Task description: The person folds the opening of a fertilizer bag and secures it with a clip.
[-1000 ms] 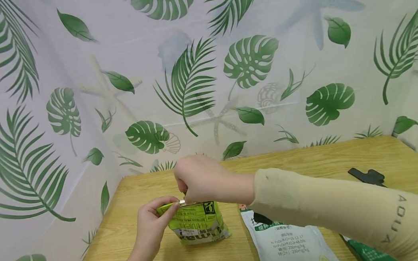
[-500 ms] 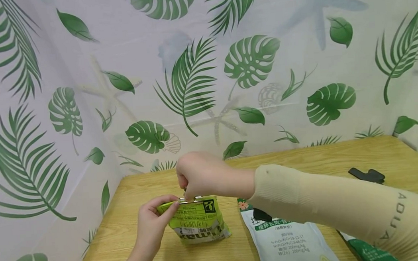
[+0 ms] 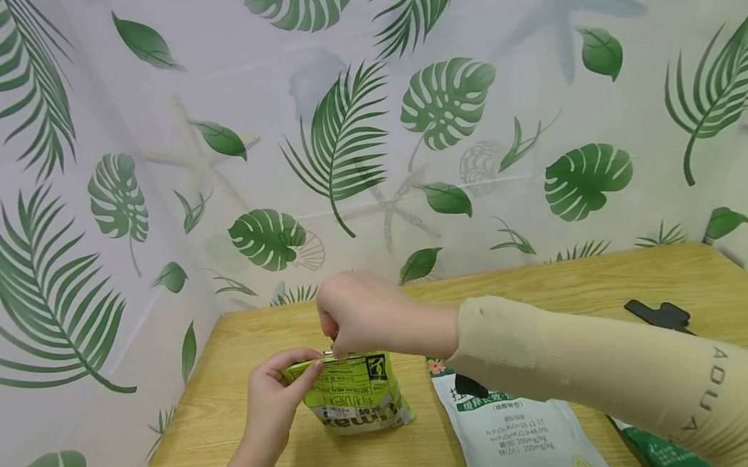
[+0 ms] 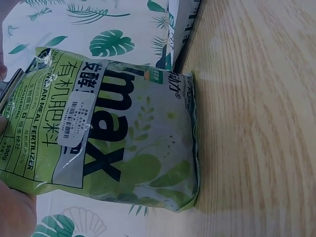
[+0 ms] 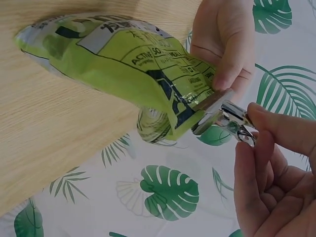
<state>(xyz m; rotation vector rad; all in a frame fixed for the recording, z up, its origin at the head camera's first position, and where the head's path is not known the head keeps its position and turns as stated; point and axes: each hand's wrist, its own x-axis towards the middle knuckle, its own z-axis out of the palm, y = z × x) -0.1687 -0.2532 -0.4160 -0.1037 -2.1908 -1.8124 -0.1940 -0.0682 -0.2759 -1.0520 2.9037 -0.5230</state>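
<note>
A green fertilizer bag [image 3: 352,403] stands on the table, its printing upside down in the head view. My left hand [image 3: 274,386] pinches the left end of its top edge between thumb and fingers. Across that edge sits a silver metal bulldog clip [image 5: 217,116], its jaws over the folded plastic. My right hand [image 3: 369,318] pinches the clip's handles between thumb and fingers, as the right wrist view shows. From the left wrist, the bag's front and white barcode sticker [image 4: 76,118] face the camera, with the clip [image 4: 11,86] at the left edge.
Right of the green bag lies a white fertilizer bag [image 3: 521,439] with a black clip [image 3: 470,386] near its top, partly under my right forearm. A green-and-white bag [image 3: 664,450] lies farther right. Another black clip [image 3: 662,314] rests at the back right, before a leaf-print curtain [image 3: 507,204].
My right hand has shifted very slightly to the right at the bag's top edge. The left hand keeps its grip, and the bag stands where it was.
</note>
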